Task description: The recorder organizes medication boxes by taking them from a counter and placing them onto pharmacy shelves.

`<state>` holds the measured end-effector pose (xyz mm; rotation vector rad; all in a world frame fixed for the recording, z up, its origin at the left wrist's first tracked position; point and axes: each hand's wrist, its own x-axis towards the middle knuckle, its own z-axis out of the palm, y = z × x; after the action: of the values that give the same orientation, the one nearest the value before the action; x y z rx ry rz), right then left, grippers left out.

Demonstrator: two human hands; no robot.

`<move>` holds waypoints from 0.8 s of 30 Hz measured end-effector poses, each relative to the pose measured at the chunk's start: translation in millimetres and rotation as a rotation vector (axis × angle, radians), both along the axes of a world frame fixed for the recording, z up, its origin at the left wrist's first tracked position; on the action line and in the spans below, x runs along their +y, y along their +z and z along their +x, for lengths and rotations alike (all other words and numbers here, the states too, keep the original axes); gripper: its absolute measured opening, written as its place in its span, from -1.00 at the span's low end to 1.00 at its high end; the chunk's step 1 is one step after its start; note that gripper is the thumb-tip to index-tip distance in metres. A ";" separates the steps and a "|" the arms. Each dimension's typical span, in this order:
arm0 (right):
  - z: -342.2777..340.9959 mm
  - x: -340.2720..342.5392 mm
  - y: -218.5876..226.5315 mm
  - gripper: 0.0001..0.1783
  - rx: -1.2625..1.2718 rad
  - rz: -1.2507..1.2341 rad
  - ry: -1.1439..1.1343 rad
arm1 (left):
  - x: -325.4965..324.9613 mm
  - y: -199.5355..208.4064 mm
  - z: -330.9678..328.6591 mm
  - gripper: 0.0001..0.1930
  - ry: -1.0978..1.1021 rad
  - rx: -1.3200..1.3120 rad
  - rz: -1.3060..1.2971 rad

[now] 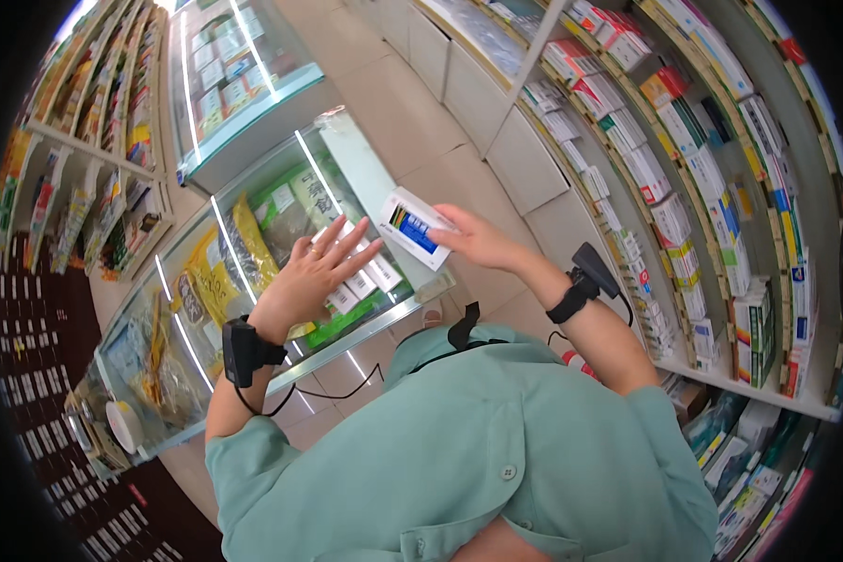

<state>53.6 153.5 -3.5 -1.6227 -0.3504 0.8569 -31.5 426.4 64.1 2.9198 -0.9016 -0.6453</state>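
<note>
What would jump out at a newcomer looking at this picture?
First, the white-and-blue box in the right hand's grip, near the middle of the picture. The left hand, fingers spread, is to its left, over white boxes at the glass counter; yellow bags lie farther left. Along the right side, curving shelves are packed with small cartons.

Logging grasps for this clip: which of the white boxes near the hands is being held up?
The white box with the blue panel, gripped in the right hand; the other white boxes show beneath the spread left hand.
</note>
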 end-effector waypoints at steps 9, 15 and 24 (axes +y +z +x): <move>-38.4 -152.2 51.5 -0.59 -0.004 0.174 -0.417 | -22.0 -24.4 40.4 0.01 0.155 -0.137 -0.469; -142.9 -361.9 161.2 -0.54 -0.726 -0.081 -1.187 | -103.5 -10.1 67.6 0.14 0.339 0.538 -1.296; -237.7 -568.4 288.7 -0.61 -1.206 -0.923 -1.341 | -289.5 21.4 66.0 0.16 0.011 0.705 -1.325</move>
<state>-184.2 -415.0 285.2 -2.4655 0.4381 -1.2270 34.5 136.9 85.5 1.3862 -0.7407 -0.6255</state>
